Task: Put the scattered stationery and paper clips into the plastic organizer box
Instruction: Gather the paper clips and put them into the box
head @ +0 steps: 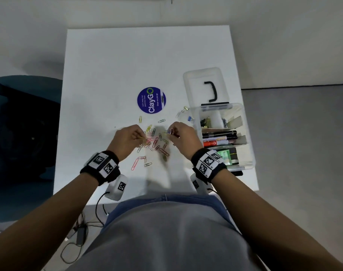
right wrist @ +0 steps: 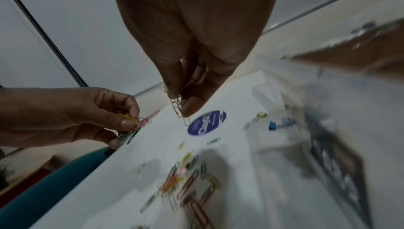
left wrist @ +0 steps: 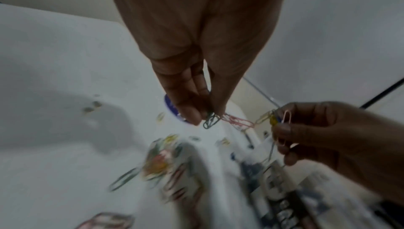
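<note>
Coloured paper clips [head: 157,142] lie scattered on the white table [head: 108,75], between and under both hands. My left hand [head: 139,138] hovers over the heap and pinches a small bunch of clips [left wrist: 211,120] in green, pink and yellow. My right hand [head: 171,134] pinches several clips [right wrist: 178,107] too, one white loop sticking up. The clear plastic organizer box [head: 246,133] stands open at the right, just beyond my right hand, with markers and other stationery in its compartments. Two binder clips [head: 190,118] lie beside the box's left wall.
The box's clear lid [head: 198,79] with a black handle lies behind the box. A round blue sticker [head: 151,100] sits mid-table. A dark chair [head: 26,133] stands left of the table. Cables [head: 78,231] trail on the floor near my body.
</note>
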The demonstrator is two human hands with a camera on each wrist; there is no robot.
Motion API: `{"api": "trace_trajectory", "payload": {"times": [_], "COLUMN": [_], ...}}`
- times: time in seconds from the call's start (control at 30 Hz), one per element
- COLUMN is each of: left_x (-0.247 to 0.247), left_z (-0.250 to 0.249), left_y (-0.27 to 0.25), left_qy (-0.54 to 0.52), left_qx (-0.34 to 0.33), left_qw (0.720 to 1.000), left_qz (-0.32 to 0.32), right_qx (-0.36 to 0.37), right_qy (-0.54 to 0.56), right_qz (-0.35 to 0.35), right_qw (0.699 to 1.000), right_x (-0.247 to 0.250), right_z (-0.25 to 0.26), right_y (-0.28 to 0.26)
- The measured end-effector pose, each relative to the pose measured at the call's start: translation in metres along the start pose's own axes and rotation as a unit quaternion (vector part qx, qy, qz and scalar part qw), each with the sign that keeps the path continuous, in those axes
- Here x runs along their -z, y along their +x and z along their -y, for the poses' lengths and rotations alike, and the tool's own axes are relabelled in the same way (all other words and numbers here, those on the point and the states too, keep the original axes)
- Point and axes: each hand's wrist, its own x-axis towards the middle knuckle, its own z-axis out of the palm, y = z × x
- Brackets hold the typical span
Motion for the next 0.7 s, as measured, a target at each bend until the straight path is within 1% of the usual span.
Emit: {"api": "trace_trajectory", "payload": {"times": [0.1, 0.2, 0.3, 0.43, 0.57, 0.7], "left_x": [0.0, -0.014, -0.042, -0.093, -0.139, -0.167], "left_z": [-0.045, -0.091, -0.133, -0.168, -0.189, -0.197], "left_y": [-0.004, 0.0, 0.015, 0.051, 0.08, 0.095], "left_qy": [-0.061, -0.109, -0.108, -0.076, -0.029, 0.023], "left_qx": [-0.034, -0.073, -0.112, -0.141, -0.136, -0.115], "left_qw": [0.998, 0.991, 0.988, 0.986, 0.989, 0.991], "left_qz": [-0.002, 0.005, 0.012, 0.037, 0.049, 0.06], "right_qx": [0.028, 0.034, 0.012, -0.034, -0.097, -0.139], "right_qy": [0.06, 0.114, 0.127, 0.113, 0.039, -0.017], "right_qz": [-0.034, -0.101, -0.158, -0.216, -0.214, -0.175], "right_qw": [0.997, 0.988, 0.979, 0.969, 0.971, 0.974], "right_x": [0.037, 0.077, 0.11, 0.143, 0.158, 0.162], "right_z": [0.009, 0.014, 0.001, -0.035, -0.078, -0.101], "right_y": [-0.014, -0.028, -0.032, -0.024, -0.008, 0.003]}}
